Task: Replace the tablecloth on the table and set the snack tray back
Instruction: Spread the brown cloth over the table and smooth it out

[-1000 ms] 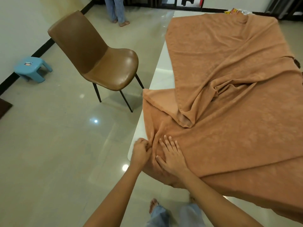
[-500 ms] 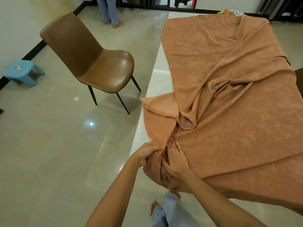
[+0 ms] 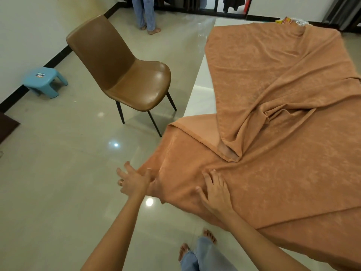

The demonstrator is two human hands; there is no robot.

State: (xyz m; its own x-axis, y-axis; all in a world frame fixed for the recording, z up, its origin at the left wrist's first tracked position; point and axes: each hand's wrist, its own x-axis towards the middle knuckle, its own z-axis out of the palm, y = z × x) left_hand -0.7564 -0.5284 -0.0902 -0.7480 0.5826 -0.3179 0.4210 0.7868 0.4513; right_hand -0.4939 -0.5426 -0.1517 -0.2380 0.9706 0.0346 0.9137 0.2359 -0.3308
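While the tablecloth (image 3: 273,133) runs lengthwise away, right hand (image 3: 215,189) presses flat, left hand (image 3: 132,179) seemingly open.

Tablecloth (image 3: 283,173): soft orange-brown cloth, matt, with a faintly mottled nap and loose folds. Table (image 3: 199,94): smooth, glossy white top. Chair (image 3: 125,69): brown leather-like shell with a slight sheen, on thin dark legs that look like metal. Stool (image 3: 44,81): light blue plastic. Floor (image 3: 58,173): polished pale tiles, mirror-glossy, reflecting lamps.
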